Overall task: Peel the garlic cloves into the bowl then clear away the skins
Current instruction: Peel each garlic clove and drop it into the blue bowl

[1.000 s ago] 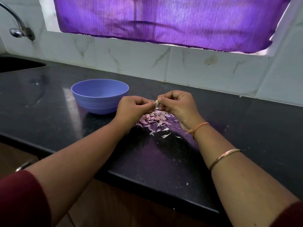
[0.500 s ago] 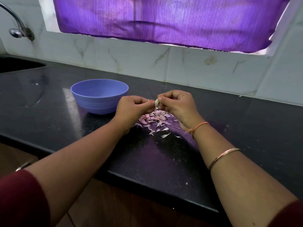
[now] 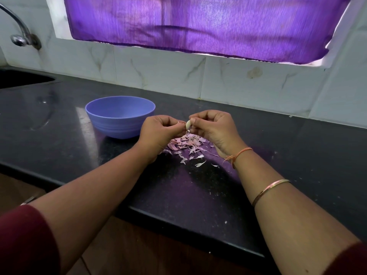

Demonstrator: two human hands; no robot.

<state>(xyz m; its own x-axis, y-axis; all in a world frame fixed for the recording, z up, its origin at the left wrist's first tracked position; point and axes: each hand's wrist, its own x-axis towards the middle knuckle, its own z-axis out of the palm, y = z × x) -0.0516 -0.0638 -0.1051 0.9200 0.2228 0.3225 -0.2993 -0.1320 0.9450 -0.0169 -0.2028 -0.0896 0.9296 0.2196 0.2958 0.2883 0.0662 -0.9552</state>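
I am logging both hands together at frame centre: the right hand point(image 3: 214, 130) is pinching a mostly bare garlic clove point(image 3: 188, 124) while the left hand point(image 3: 158, 132) is pinching its lower end. A heap of pink skins point(image 3: 185, 144) is lying on the dark counter point(image 3: 59, 120) just below them, so I am judging peeling well advanced and clearing not yet begun. The bowl point(image 3: 119, 124) is sitting left of centre, and I cannot see its bottom.

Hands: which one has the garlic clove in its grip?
The right hand, orange thread at its wrist, pinches the clove; the left hand seems to pinch only a bit of skin.
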